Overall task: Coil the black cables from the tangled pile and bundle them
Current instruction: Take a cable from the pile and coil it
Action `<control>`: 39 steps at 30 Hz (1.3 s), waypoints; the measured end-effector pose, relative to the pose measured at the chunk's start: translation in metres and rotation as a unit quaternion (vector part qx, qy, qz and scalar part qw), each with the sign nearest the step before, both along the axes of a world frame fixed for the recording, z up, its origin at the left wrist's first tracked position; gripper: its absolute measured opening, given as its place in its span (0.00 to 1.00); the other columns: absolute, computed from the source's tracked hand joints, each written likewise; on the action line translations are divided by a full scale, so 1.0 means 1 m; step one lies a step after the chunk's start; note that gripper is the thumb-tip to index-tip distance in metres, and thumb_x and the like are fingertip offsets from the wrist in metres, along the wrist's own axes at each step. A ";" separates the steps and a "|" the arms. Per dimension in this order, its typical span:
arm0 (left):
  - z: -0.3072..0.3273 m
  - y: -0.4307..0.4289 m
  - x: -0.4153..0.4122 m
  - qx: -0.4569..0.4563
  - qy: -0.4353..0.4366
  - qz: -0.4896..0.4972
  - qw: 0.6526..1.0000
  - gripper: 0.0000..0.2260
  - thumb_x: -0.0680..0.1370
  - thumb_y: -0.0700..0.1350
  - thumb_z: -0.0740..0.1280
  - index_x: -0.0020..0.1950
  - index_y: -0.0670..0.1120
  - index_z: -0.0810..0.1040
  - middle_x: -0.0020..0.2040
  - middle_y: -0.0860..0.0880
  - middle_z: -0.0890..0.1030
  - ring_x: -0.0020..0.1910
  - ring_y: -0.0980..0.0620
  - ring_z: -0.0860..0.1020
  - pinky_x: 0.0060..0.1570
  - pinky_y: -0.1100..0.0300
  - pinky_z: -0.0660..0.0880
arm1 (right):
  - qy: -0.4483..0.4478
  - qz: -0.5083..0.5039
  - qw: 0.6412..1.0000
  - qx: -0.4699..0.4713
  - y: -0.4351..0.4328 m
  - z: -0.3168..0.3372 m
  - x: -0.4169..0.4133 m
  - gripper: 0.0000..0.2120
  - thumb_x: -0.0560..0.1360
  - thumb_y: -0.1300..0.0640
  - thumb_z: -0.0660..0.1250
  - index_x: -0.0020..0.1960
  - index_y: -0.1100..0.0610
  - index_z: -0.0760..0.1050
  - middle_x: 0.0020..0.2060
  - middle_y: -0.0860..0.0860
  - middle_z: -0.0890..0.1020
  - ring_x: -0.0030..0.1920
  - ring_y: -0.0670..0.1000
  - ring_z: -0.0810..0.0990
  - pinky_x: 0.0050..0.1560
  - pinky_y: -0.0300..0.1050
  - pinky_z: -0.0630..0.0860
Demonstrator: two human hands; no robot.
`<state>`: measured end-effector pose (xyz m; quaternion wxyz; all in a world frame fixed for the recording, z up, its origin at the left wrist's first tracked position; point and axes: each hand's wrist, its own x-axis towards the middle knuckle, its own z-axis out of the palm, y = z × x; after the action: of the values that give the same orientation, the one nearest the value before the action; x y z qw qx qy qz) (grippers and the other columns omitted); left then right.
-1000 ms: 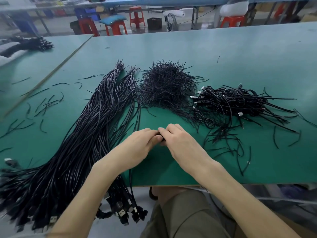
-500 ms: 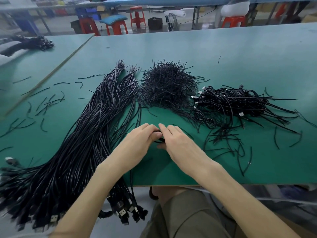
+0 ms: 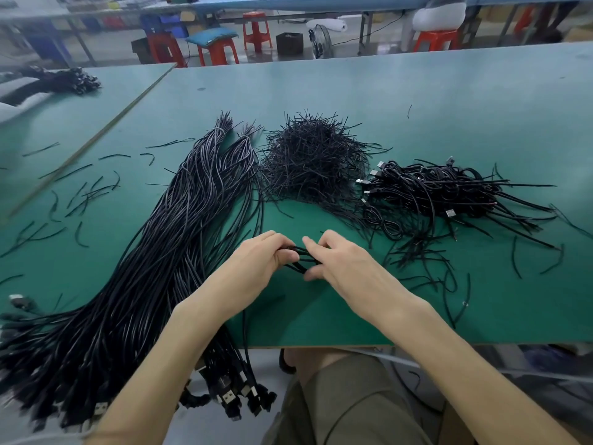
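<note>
A small coil of black cable [image 3: 300, 260] is held between both hands just above the green table [image 3: 417, 107]. My left hand [image 3: 256, 268] grips its left end with curled fingers. My right hand [image 3: 340, 261] pinches the right end between thumb and fingers. A long pile of straight black cables [image 3: 154, 268] runs diagonally at the left, its USB plugs hanging over the table's front edge. A mound of short black ties [image 3: 313, 159] sits behind the hands. Coiled, bundled cables [image 3: 442, 191] lie in a heap at the right.
Loose short ties [image 3: 83, 194] are scattered on the left of the table, and more lie right of my right hand. A second green table [image 3: 64, 123] adjoins at the left. Red stools [image 3: 218, 49] and a fan stand on the floor beyond.
My hands have drawn slightly apart, so the coiled cable now shows between them. Before, the fingertips were pressed together and hid it.
</note>
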<state>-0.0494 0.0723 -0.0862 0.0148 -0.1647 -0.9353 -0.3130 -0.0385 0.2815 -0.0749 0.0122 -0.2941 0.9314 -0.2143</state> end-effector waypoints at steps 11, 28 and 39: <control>-0.005 0.006 0.002 0.057 0.023 0.044 0.997 0.13 0.85 0.50 0.62 0.59 0.42 0.81 0.44 0.59 0.77 0.46 0.70 0.75 0.44 0.74 0.68 | 0.037 -0.041 0.998 -0.034 -0.001 -0.003 0.005 0.22 0.85 0.59 0.61 0.78 0.59 0.64 0.54 0.49 0.67 0.62 0.43 0.80 0.49 0.52 0.79; -0.008 0.016 0.004 0.176 -0.053 0.084 0.979 0.11 0.84 0.49 0.63 0.58 0.45 0.81 0.36 0.56 0.77 0.29 0.61 0.73 0.34 0.66 0.68 | 0.102 -0.072 0.989 0.076 -0.023 -0.021 0.010 0.22 0.85 0.46 0.54 0.70 0.60 0.68 0.56 0.54 0.70 0.56 0.54 0.70 0.49 0.46 0.74; 0.012 0.009 0.002 0.012 -0.061 -0.012 0.998 0.20 0.86 0.55 0.55 0.42 0.45 0.76 0.29 0.63 0.75 0.28 0.60 0.71 0.31 0.67 0.67 | 0.180 -0.052 0.980 0.060 -0.019 -0.015 0.002 0.10 0.72 0.72 0.69 0.47 0.59 0.75 0.41 0.53 0.74 0.42 0.55 0.75 0.39 0.46 0.70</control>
<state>-0.0477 0.0808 -0.0738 -0.0442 -0.1566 -0.9285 -0.3339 -0.0360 0.2626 -0.0899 -0.1497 -0.2780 0.9433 -0.1019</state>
